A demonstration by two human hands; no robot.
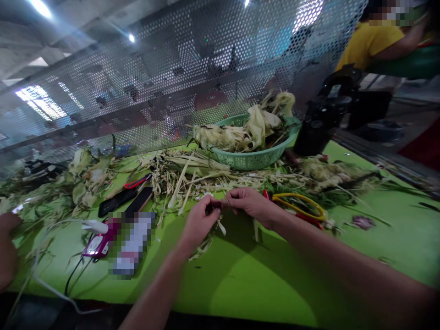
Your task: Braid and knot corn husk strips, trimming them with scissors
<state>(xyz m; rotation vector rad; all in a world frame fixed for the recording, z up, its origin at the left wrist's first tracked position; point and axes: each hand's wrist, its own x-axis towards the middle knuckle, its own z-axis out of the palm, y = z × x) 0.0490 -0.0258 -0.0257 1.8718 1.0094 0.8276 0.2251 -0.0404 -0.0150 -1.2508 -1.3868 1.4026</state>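
My left hand (202, 219) and my right hand (249, 206) meet above the front middle of the green table, both with fingers pinched. Between their fingertips runs a thin, pale plant strip, perhaps corn husk. Its loose end (222, 227) dangles below my left hand. More pale strips (203, 245) lie or hang beside the left wrist; which of the two I cannot tell. Just behind both hands spreads a heap of dry husk strips and stalks (185, 176). Close to my right forearm lies a tool with a yellow looped handle and red parts (302, 204).
Behind the heap stands a green basket (254, 160) of husks and silk, with a black container (314, 121) beside it. Phones (139, 201), a magenta power strip (101, 240) and a white cable (37, 270) lie left. Another person's hand (7, 250) shows at the left edge.
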